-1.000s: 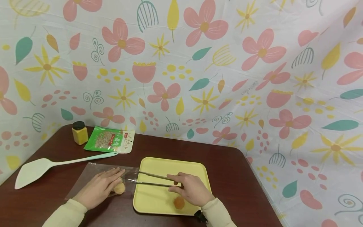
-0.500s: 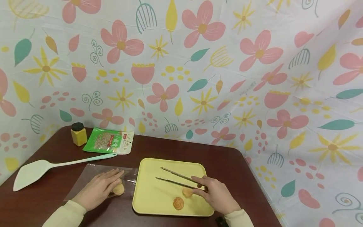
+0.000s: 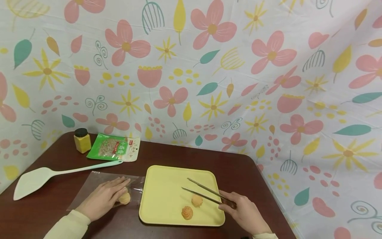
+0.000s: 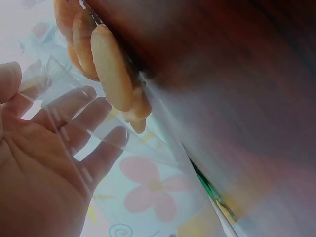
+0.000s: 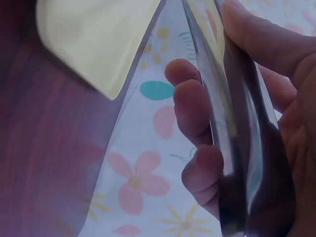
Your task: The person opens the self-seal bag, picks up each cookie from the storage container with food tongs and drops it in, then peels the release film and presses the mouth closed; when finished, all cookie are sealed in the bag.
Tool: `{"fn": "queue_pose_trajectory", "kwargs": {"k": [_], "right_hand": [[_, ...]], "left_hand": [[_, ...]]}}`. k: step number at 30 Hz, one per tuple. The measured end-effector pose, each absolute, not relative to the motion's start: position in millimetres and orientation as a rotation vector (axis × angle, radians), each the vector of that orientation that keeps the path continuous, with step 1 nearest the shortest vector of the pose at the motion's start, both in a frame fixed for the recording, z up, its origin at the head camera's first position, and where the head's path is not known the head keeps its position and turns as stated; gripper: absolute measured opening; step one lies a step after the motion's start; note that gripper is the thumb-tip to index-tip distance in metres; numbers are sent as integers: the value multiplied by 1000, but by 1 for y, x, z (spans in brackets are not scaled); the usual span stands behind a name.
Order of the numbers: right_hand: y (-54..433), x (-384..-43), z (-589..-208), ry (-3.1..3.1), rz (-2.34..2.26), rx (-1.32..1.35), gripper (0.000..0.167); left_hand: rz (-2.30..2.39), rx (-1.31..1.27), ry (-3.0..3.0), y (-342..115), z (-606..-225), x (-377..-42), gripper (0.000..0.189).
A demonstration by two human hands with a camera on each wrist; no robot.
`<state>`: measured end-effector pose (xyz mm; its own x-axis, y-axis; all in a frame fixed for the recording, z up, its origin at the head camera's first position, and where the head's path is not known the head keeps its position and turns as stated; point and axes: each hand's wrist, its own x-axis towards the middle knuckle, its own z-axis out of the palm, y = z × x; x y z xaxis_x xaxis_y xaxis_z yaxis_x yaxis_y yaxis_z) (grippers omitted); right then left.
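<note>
My left hand (image 3: 102, 199) rests over a clear plastic bag (image 3: 85, 191), its fingers fairly straight. In the left wrist view the film lies across those fingers, and several piped cookies (image 4: 111, 69) sit in the bag beyond the fingertips. At the tray's right edge my right hand (image 3: 244, 209) grips metal tongs (image 3: 209, 189) with dark handles. Their arms are spread, point left and hold nothing. On the yellow tray (image 3: 164, 189) lie two cookies, a swirled cookie (image 3: 187, 212) near the front edge and a paler cookie (image 3: 197, 201) under the tongs.
Left of the bag lies a pale green spatula (image 3: 35, 181), its handle pointing right. Behind it stand a yellow jar (image 3: 82, 141) with a black lid and a green spice packet (image 3: 114, 147). A floral cloth (image 3: 191, 83) hangs behind the dark table (image 3: 235, 172).
The tongs have come out from the bag's right end and moved right over the tray with my right hand. The paler cookie has come into sight. My left hand stays put.
</note>
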<state>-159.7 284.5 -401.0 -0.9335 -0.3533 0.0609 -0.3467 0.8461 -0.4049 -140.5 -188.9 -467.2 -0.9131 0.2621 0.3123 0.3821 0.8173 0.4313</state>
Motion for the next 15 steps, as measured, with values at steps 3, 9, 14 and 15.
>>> {"fn": "queue_pose_trajectory", "kwargs": {"k": [3, 9, 14, 15], "right_hand": [[290, -158, -402, 2955, -695, -525, 60], [301, -153, -402, 2856, -773, -472, 67], [308, -149, -400, 2867, -730, -350, 65], [309, -149, -400, 2872, -720, -326, 64]], "left_hand": [[-732, -495, -2761, -189, -467, -141, 41], [-731, -496, -2759, -189, -468, -141, 41], [-734, -496, -2759, -190, -468, -142, 41], [-734, -494, -2761, -190, -469, -142, 41]]}}
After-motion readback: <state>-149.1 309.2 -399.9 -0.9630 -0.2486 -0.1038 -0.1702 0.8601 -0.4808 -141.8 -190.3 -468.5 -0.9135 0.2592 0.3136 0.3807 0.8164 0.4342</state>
